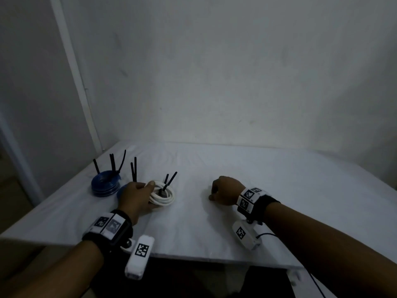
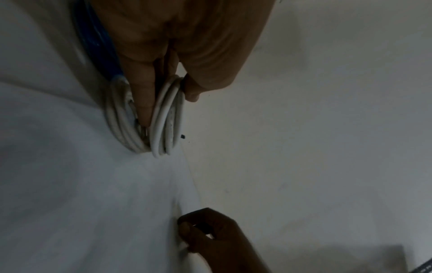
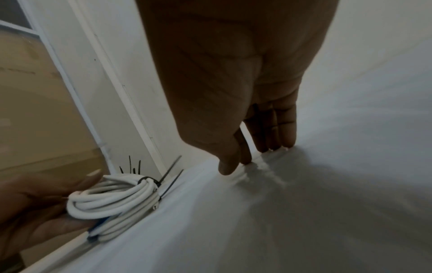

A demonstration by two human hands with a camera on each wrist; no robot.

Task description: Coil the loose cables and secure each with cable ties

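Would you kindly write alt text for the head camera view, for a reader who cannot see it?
A person's left hand grips a coiled white cable, bound with black cable ties, on a white-covered table. The right hand rests apart on the table, fingers tucked under, holding nothing visible. Behind the left hand sit blue cable coils with upright black tie tails.

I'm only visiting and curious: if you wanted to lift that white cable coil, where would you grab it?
Probably pinch the white cable coil across its bundled loops on the near-left rim, as the left hand does, thumb outside and fingers through the middle. The black cable ties bind the far side, tails sticking up, so the near side is clearer.
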